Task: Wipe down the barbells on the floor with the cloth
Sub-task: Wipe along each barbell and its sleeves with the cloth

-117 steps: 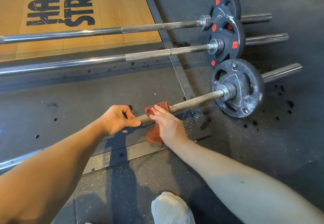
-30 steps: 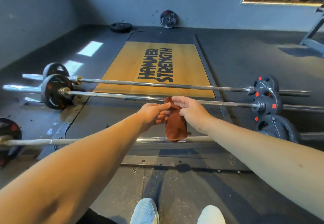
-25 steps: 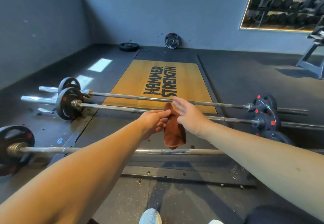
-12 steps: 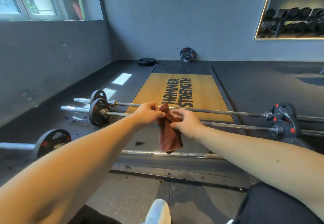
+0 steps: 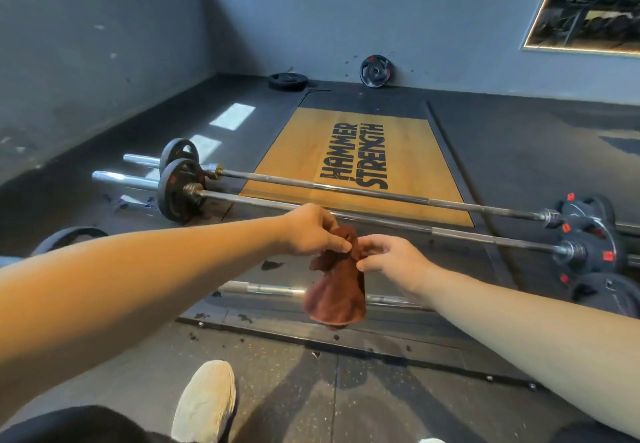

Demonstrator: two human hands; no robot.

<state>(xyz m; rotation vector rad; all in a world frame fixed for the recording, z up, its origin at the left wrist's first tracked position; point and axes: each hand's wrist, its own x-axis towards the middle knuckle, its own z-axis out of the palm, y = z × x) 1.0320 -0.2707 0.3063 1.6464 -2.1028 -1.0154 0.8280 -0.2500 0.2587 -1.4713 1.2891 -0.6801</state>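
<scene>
Three barbells are lying roughly parallel across the floor: the far barbell (image 5: 381, 196), the middle barbell (image 5: 415, 228) and the near barbell (image 5: 270, 290). At the left end, three plates are showing, one per bar: the near left plate (image 5: 69, 237), cut off by the forearm, the middle left plate (image 5: 177, 196) and the far left plate (image 5: 180, 153). One pale shoe (image 5: 204, 404) is resting on the floor at the bottom edge. By the back wall, one flat plate (image 5: 288, 81) is lying on the floor. The left hand (image 5: 311, 231) is pinching the top of the single red-brown cloth (image 5: 337, 293) between thumb and forefinger. The cloth is hanging in the air in front of the near barbell; contact with that bar cannot be determined. Behind it, one wooden platform (image 5: 408, 151) is lying under the far barbell. One leaning plate (image 5: 375, 71) is standing against the wall. The right hand (image 5: 391, 257) is gripping the cloth's upper right edge with curled fingers. At the right end, three right plates (image 5: 602, 255) are standing close together.
</scene>
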